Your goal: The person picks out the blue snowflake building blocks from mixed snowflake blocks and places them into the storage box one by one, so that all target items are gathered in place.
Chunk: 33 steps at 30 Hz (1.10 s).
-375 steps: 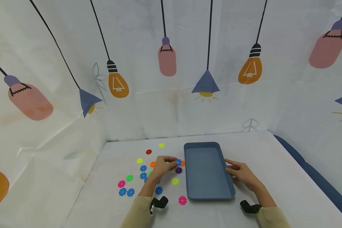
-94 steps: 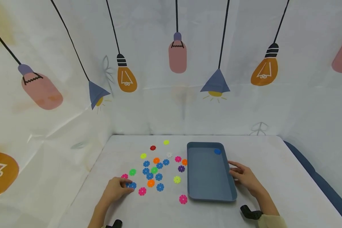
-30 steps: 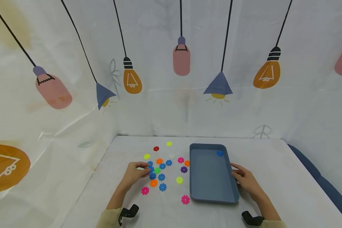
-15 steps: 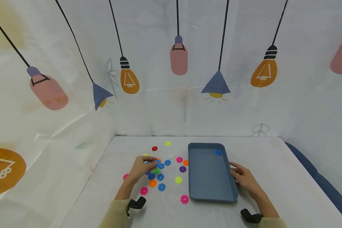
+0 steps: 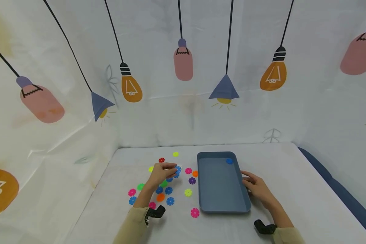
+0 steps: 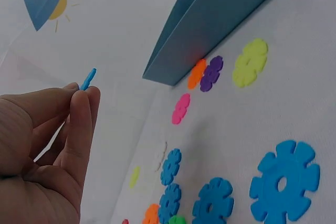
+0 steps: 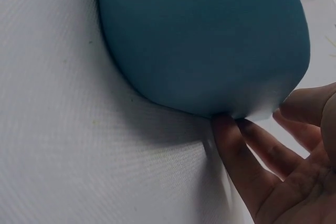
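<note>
In the head view my left hand [image 5: 158, 175] hovers above scattered flower-shaped plastic discs. In the left wrist view its thumb and fingertips pinch a blue disc [image 6: 88, 78], seen edge-on. Several blue discs [image 6: 286, 182] lie below it on the cloth. A blue-grey rectangular tray [image 5: 224, 193] lies to the right of the discs, with one blue disc [image 5: 229, 161] inside near its far end. My right hand [image 5: 259, 189] rests against the tray's right side; in the right wrist view its fingertips touch the outer wall, without curling round it.
On the white tabletop [image 5: 280, 176], pink [image 5: 195, 212], purple [image 5: 192, 180] and orange [image 5: 195, 173] discs lie close to the tray's left side. Yellow [image 5: 175, 154] and red [image 5: 161, 160] discs lie farther back. A printed curtain [image 5: 158, 125] stands behind the table.
A blue disc has come into the tray since the earliest frame. My left hand went to the left discs, then moved right and away from me with a blue disc. The right hand stayed at the tray.
</note>
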Motion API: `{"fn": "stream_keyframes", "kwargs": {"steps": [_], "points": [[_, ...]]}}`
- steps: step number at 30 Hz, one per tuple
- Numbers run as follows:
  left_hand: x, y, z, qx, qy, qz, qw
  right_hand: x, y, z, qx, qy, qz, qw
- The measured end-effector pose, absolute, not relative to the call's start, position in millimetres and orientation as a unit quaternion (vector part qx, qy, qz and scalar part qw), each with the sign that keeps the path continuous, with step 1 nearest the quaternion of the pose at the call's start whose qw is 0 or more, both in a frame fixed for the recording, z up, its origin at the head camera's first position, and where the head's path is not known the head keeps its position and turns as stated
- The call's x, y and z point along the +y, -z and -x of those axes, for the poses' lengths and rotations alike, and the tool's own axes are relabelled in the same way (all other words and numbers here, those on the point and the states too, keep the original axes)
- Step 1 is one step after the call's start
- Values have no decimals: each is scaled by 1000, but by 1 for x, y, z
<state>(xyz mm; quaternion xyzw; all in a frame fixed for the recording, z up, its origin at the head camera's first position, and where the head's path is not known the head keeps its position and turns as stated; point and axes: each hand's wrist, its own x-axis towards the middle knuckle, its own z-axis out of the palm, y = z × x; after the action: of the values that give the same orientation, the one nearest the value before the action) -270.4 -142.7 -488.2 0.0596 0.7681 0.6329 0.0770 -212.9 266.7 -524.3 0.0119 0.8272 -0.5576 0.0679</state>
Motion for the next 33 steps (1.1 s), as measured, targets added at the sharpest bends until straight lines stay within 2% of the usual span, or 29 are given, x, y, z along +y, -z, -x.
{"fn": "stream_keyframes", "kwargs": {"steps": [6, 21, 33], "points": [[-124, 488, 278, 748, -654, -67, 94, 267, 526, 214, 833, 550, -6, 64], [-76, 478, 294, 713, -691, -69, 99, 267, 526, 215, 831, 553, -7, 62], [-30, 472, 307, 675, -721, -75, 138, 270, 532, 217, 830, 554, -8, 62]]}}
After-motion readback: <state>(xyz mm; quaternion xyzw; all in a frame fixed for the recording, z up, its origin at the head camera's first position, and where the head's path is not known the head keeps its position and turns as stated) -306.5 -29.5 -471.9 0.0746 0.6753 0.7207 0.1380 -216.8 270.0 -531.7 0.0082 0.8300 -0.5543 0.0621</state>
